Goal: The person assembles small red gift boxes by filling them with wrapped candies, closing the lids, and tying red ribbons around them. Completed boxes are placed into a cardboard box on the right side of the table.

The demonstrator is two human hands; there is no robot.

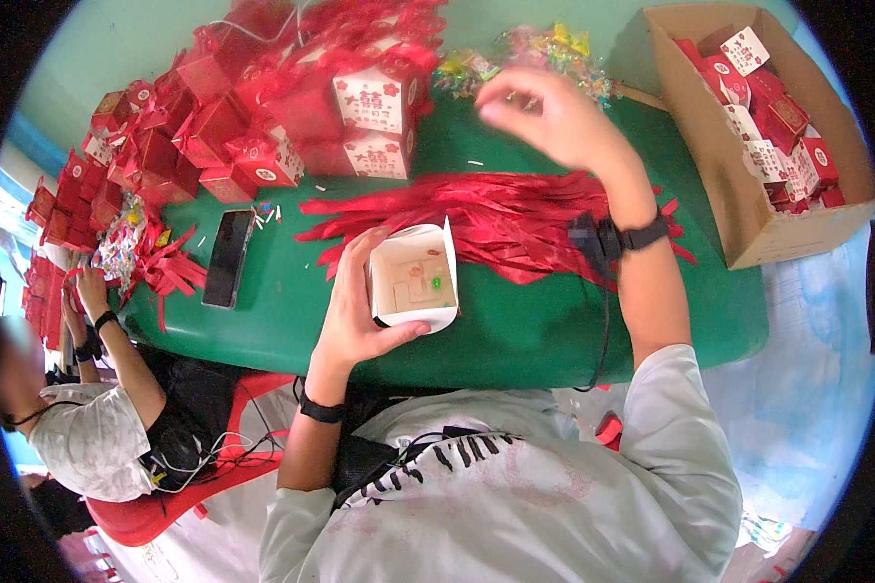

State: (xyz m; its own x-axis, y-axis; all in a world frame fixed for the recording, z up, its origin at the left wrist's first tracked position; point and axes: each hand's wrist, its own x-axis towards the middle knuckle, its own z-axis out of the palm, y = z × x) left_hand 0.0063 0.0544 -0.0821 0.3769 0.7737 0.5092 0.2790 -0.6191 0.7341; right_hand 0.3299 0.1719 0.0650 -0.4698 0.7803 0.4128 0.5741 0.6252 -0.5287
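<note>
One left hand (353, 316) clasps one open white square paper box (396, 257) over the green table (525, 335), one green sweet (437, 283) inside. One right hand (554, 121), blurred, its grip unclear, hovers near one colourful candy heap (554, 47).

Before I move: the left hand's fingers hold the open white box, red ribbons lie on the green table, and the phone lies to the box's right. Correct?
Not quite: in the head view, the phone lies to the left of the open white box. The rest stands: the left hand holds the box with its fingers, and red ribbons lie on the green table.
</note>
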